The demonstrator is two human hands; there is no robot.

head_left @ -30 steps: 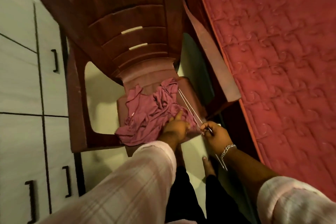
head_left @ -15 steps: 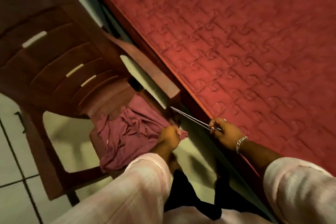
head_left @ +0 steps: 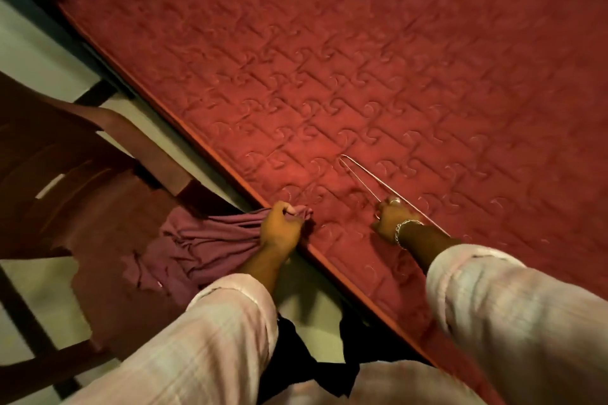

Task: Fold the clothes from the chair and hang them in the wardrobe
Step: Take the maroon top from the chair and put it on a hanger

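At the bed's near edge, the left hand (head_left: pixel 281 227) was fisted round a bunch of the mauve garment (head_left: pixel 204 246), its gathered end just over the red mattress (head_left: pixel 427 76) edge while the rest trailed back onto the chair (head_left: pixel 82 174) seat. The right hand (head_left: pixel 393 217) pinched a wire hanger (head_left: pixel 365 179) near its hook end, the wire lying out across the mattress.

Judgement on the step: hauling the garment over for folding. Better to lift it clear of the chair arm and mattress edge than drag it, park the hanger to one side, then spread the cloth flat with both hands.

Count: one garment, one hanger, one chair, two hands. The wardrobe was not in view.
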